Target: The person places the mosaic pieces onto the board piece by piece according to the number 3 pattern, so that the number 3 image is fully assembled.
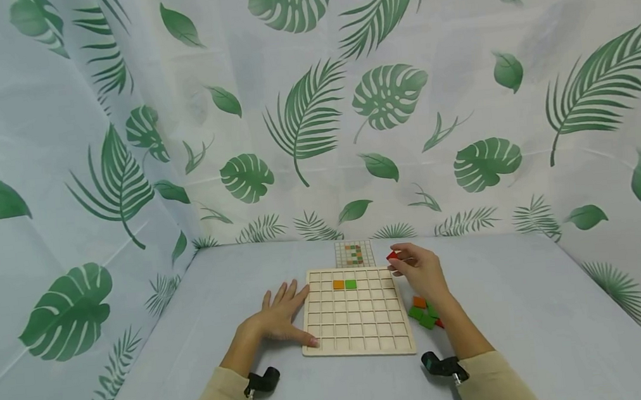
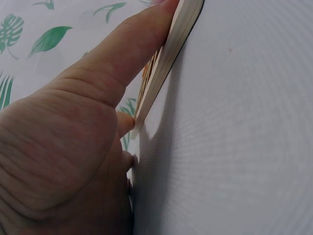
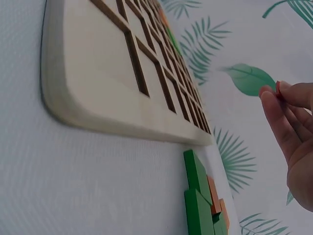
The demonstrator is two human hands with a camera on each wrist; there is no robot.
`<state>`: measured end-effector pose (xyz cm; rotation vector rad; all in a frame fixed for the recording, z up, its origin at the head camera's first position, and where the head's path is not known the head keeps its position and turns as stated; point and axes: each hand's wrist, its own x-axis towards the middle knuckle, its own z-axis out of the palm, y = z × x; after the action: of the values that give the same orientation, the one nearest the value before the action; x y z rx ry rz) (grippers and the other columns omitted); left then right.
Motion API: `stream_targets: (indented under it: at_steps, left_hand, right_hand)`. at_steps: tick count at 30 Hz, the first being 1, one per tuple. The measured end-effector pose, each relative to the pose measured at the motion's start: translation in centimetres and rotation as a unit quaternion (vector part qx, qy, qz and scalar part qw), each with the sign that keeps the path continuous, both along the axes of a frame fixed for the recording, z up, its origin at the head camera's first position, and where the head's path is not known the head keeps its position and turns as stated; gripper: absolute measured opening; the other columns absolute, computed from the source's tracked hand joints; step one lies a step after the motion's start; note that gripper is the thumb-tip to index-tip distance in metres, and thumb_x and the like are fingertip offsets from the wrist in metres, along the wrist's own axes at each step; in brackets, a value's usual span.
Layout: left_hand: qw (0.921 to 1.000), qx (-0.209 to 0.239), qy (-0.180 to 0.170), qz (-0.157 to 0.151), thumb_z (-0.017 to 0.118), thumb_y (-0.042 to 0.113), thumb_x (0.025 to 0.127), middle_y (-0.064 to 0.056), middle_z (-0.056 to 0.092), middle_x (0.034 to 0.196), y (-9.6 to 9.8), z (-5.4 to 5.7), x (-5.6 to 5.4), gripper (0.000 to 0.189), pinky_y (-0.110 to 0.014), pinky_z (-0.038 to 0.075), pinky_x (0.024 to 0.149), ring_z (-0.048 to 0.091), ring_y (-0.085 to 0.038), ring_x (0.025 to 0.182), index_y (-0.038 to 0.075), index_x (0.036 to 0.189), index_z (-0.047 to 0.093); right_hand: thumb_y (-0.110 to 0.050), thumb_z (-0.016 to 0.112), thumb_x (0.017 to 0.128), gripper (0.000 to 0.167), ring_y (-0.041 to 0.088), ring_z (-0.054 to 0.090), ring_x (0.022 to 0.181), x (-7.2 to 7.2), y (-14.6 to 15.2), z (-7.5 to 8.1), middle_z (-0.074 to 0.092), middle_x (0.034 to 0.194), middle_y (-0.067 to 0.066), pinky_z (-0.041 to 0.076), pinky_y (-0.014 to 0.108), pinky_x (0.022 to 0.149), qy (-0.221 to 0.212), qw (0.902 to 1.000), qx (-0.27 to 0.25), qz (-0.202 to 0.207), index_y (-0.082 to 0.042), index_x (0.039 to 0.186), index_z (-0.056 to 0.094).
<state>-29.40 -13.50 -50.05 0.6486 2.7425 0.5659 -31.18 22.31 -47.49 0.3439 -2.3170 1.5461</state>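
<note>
A light wooden grid board point(image 1: 361, 341) lies flat on the table. In its second row from the back sit an orange tile point(image 1: 338, 285) and, beside it, a green tile point(image 1: 351, 284). My left hand point(image 1: 278, 318) rests at the board's left side, fingers spread, its thumb on the front left part of the rim. Near the board's back right corner, my right hand point(image 1: 420, 272) pinches a red tile point(image 1: 391, 256) between thumb and fingertips, raised above the table. The right wrist view shows just a sliver of the red tile point(image 3: 278, 90).
Behind the board lies a printed pattern card point(image 1: 354, 254) with a coloured grid. Several loose tiles point(image 1: 426, 321), green, orange and red, lie in a pile right of the board, partly under the right forearm. A leaf-print curtain point(image 1: 314, 124) hangs behind the table.
</note>
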Motion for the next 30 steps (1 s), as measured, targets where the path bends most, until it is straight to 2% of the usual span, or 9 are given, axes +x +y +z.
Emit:
stream_targets:
  at_steps: [4, 8, 9, 11, 14, 18, 25, 30]
  left_hand:
    - [1.0000, -0.002, 0.000, 0.002, 0.082, 0.075, 0.068, -0.016, 0.003, 0.176, -0.1, -0.1, -0.1, 0.132, -0.070, -0.004, 0.125, -0.003, -0.039, 0.163, 0.021, 0.169, 0.017]
    - [1.0000, -0.003, 0.001, 0.004, 0.083, 0.075, 0.068, -0.015, 0.004, 0.176, 0.0, -0.1, -0.1, 0.132, -0.070, -0.004, 0.126, -0.003, -0.038, 0.163, 0.021, 0.169, 0.017]
    - [1.0000, -0.003, 0.001, 0.004, 0.083, 0.075, 0.068, -0.015, 0.004, 0.176, 0.0, 0.0, -0.1, 0.132, -0.069, -0.004, 0.126, -0.003, -0.038, 0.163, 0.021, 0.169, 0.017]
    - [1.0000, -0.004, 0.001, 0.004, 0.082, 0.076, 0.067, -0.014, 0.003, 0.176, 0.0, 0.0, -0.1, 0.132, -0.069, -0.005, 0.126, -0.003, -0.037, 0.163, 0.022, 0.169, 0.017]
    - [1.0000, -0.003, 0.000, 0.003, 0.082, 0.076, 0.068, -0.013, 0.003, 0.176, 0.0, 0.1, 0.0, 0.132, -0.069, -0.006, 0.126, -0.004, -0.037, 0.163, 0.023, 0.169, 0.016]
    - [1.0000, -0.001, 0.000, 0.002, 0.083, 0.075, 0.068, -0.014, 0.003, 0.176, -0.1, 0.1, -0.1, 0.132, -0.069, -0.005, 0.125, -0.003, -0.038, 0.163, 0.022, 0.169, 0.017]
    - [1.0000, 0.003, -0.003, 0.001, 0.082, 0.076, 0.067, -0.016, 0.004, 0.176, -0.1, 0.0, -0.1, 0.133, -0.070, -0.004, 0.125, -0.003, -0.040, 0.163, 0.020, 0.169, 0.017]
    - [1.0000, -0.001, -0.006, 0.006, 0.082, 0.077, 0.067, -0.014, 0.003, 0.176, -0.1, -0.1, -0.1, 0.132, -0.069, -0.006, 0.126, -0.004, -0.038, 0.163, 0.023, 0.169, 0.016]
  right_hand:
    - [-0.007, 0.072, 0.098, 0.026, 0.036, 0.079, 0.088, -0.2, -0.5, 0.0, 0.071, 0.106, 0.033, 0.064, 0.030, 0.072, -0.010, 0.9994, -0.032, 0.007, 0.002, 0.122, 0.067]
    - [-0.005, 0.073, 0.097, 0.025, 0.019, 0.079, 0.083, -0.2, -1.0, 0.2, 0.071, 0.107, 0.030, 0.064, 0.029, 0.074, -0.031, 0.9981, -0.053, 0.003, 0.002, 0.120, 0.068]
    - [-0.005, 0.073, 0.097, 0.025, 0.019, 0.079, 0.083, -0.1, -1.2, 0.2, 0.070, 0.108, 0.029, 0.064, 0.029, 0.074, -0.035, 0.9978, -0.057, 0.002, 0.002, 0.120, 0.068]
    - [-0.005, 0.073, 0.097, 0.025, 0.022, 0.079, 0.084, -0.1, -1.4, 0.3, 0.070, 0.107, 0.026, 0.064, 0.029, 0.075, -0.038, 0.9976, -0.058, -0.004, 0.001, 0.121, 0.069]
    - [-0.006, 0.073, 0.097, 0.026, 0.034, 0.079, 0.091, -0.1, -1.7, 0.3, 0.069, 0.107, 0.024, 0.064, 0.031, 0.077, -0.047, 0.9966, -0.067, -0.009, 0.000, 0.121, 0.069]
    - [-0.004, 0.073, 0.097, 0.025, 0.045, 0.076, 0.097, -0.1, -2.2, 0.3, 0.068, 0.107, 0.026, 0.064, 0.033, 0.078, -0.059, 0.9946, -0.085, -0.002, 0.001, 0.121, 0.069]
    - [-0.002, 0.070, 0.098, 0.024, 0.038, 0.078, 0.094, -0.1, -3.3, 0.5, 0.067, 0.109, 0.028, 0.064, 0.031, 0.078, -0.067, 0.9933, -0.094, -0.003, 0.004, 0.121, 0.069]
    - [-0.002, 0.068, 0.100, 0.023, 0.044, 0.076, 0.099, 0.0, -3.5, 0.4, 0.068, 0.110, 0.026, 0.065, 0.036, 0.080, -0.077, 0.9941, -0.077, -0.001, 0.002, 0.122, 0.069]
